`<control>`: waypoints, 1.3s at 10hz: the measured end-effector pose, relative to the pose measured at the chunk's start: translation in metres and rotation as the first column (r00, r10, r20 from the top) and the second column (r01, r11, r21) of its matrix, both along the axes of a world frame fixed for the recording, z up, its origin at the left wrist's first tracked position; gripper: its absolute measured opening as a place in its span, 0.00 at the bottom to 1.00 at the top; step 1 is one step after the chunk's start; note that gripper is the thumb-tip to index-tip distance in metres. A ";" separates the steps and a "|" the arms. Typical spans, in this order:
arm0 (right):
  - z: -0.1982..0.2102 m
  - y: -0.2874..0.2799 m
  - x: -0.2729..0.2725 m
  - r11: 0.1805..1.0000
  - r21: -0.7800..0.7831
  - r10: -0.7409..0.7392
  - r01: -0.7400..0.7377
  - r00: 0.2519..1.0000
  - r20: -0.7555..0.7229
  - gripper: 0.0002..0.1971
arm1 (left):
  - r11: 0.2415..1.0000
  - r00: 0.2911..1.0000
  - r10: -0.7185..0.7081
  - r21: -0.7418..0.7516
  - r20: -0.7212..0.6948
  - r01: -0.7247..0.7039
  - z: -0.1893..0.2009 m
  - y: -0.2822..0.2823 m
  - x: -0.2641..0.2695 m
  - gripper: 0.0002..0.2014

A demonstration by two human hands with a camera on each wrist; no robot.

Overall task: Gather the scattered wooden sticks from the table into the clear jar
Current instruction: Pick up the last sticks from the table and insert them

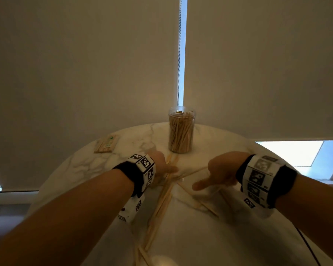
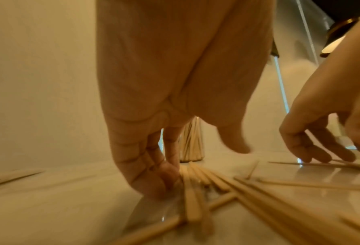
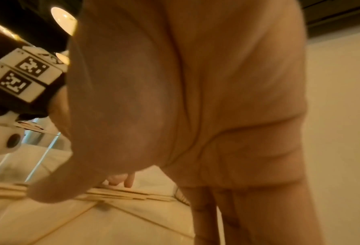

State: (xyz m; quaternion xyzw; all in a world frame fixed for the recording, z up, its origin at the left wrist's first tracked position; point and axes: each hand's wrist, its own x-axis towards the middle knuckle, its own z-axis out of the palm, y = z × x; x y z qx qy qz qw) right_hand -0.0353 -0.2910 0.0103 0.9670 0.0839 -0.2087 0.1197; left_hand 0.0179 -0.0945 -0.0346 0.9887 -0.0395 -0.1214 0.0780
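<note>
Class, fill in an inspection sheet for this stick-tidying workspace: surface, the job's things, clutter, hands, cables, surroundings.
Surface: round marble table, glossy, veined.
Job's things: clear jar upright at the far side, lid off, already packed with sticks; loose wooden sticks lie crossed between the hands, more at the near edge.
Clutter: wrapped pack of sticks, left of the jar.
Hands: left hand fingers bent down touching the stick pile; right hand fingers reach down to sticks, none lifted.
Cables: thin dark cord at the table's right edge.
Surroundings: drawn roller blinds with bead chain.
</note>
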 end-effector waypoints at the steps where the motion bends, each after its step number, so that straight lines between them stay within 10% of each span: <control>1: -0.008 0.004 -0.013 0.999 -0.029 0.026 -0.028 0.999 -0.035 0.42 | 0.999 0.993 -0.029 0.029 -0.111 0.032 0.006 -0.010 -0.024 0.31; 5: -0.035 -0.005 -0.015 0.975 0.070 0.191 -0.213 0.953 0.235 0.11 | 0.996 1.000 0.003 0.089 -0.002 -0.003 0.012 -0.031 -0.045 0.22; 11: -0.032 -0.012 -0.025 0.981 0.152 0.094 -0.118 0.983 0.155 0.16 | 0.991 0.993 0.103 0.095 -0.059 -0.097 -0.005 -0.026 -0.026 0.09; 13: -0.003 -0.021 -0.026 0.838 0.546 -0.130 -0.015 0.965 0.226 0.05 | 0.803 0.967 0.249 -0.547 -0.053 -0.237 0.009 -0.018 -0.039 0.16</control>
